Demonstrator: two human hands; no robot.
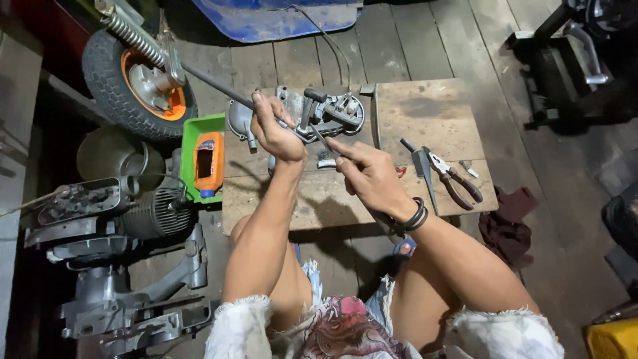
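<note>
While gripping: left hand (276, 133), metal assembly (325, 113).

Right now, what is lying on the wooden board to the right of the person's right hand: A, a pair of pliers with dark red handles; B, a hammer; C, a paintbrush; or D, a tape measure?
A: a pair of pliers with dark red handles lies on the wooden board, to the right of the right hand.

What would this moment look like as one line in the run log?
left hand: grips grey metal lever assembly | right hand: holds thin metal tool against it | red-handled pliers: lying on wooden board
</note>
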